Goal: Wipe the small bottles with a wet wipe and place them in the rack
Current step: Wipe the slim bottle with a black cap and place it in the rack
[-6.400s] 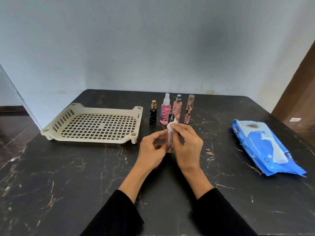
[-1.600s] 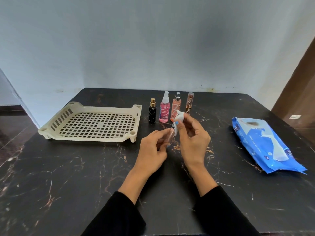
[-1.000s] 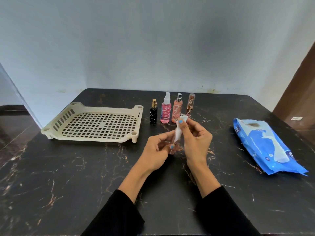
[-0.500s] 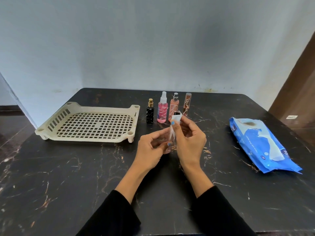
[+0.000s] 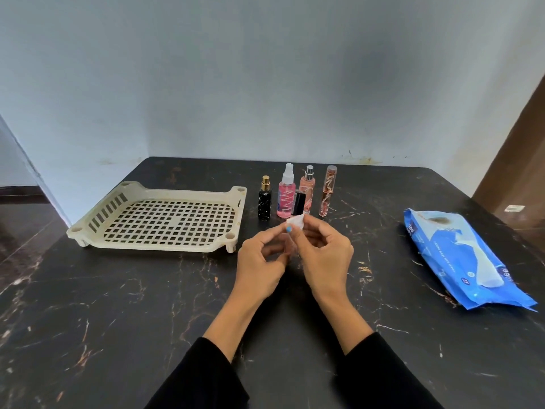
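Both hands sit a little closer together than half a second ago, and the wet wipe [image 5: 295, 222] now pokes up as a small white tuft above the fingertips, no longer drawn down along the bottle's side. The right hand [image 5: 323, 255] pinches the wipe between thumb and forefinger. The left hand [image 5: 261, 261] curls in a grip on the small bottle [image 5: 290, 246], of which only a pale sliver shows between the hands; its cap is hidden by the wipe.

That suggests the wiping stroke has reached the top of this bottle, so this one is likely near done, though I cannot tell whether the whole surface has been covered.

Nothing lies in the cream rack [image 5: 165, 219] yet, so no bottle has been placed. Four bottles stand in a row just right of the rack: a black bottle [image 5: 264, 202], a pink spray bottle [image 5: 286, 199], a peach bottle [image 5: 308, 187] and a slim tube bottle [image 5: 328, 191], with a small dark item [image 5: 299, 202] in front of them. Well apart on the right of the tabletop [image 5: 118, 320] lies the blue wipes pack [image 5: 460, 255].
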